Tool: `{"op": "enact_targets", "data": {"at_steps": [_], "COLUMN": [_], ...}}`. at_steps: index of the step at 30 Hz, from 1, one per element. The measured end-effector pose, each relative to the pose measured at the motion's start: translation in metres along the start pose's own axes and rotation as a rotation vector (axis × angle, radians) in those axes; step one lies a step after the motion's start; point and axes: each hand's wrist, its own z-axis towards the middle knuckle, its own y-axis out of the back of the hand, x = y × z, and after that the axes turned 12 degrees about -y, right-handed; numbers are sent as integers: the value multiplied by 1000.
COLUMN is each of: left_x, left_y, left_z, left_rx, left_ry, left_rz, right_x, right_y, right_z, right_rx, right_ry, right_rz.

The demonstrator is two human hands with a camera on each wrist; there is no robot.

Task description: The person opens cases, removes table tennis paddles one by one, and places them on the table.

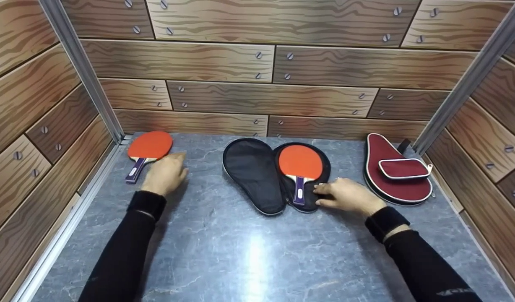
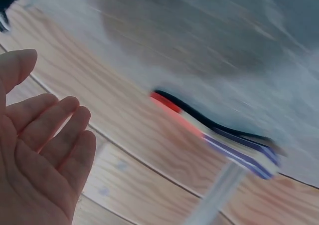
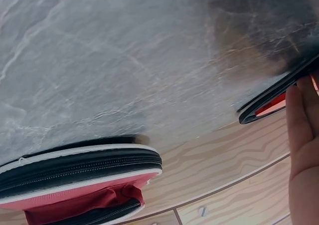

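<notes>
My left hand (image 1: 163,172) is over the table just right of a table tennis paddle (image 1: 150,144) with an orange face and purple handle. In the left wrist view its fingers (image 2: 65,130) are relaxed and hold nothing, with the paddle's handle (image 2: 244,155) off to the side. An open black paddle case (image 1: 251,167) lies unfolded at the middle, and a second orange paddle (image 1: 300,161) rests in its right half. Fingers of my right hand (image 1: 347,195) reach the right edge of that half, beside the handle; in the right wrist view they extend straight along the case rim (image 3: 254,110).
At the right lies a dark red paddle case (image 1: 389,184) with white piping and a small zipped pocket (image 1: 404,168). Wood-patterned walls (image 1: 257,63) close off the back and both sides of the grey marbled table (image 1: 215,251).
</notes>
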Motion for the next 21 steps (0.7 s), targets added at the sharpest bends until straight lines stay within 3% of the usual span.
{"op": "enact_targets", "data": {"at_steps": [10,21], "left_x": [-58,-106], "left_y": [-2,-5], "left_z": [35,56], "left_rx": [32,-26], "left_ry": [-117,-275], "left_rz": [-21,-11], "right_x": [0,-2], "right_y": [0,-1], "right_z": [-2,-1], "right_rx": [6,2], "right_ry": [0,0], "right_rz": [-10,-6]}}
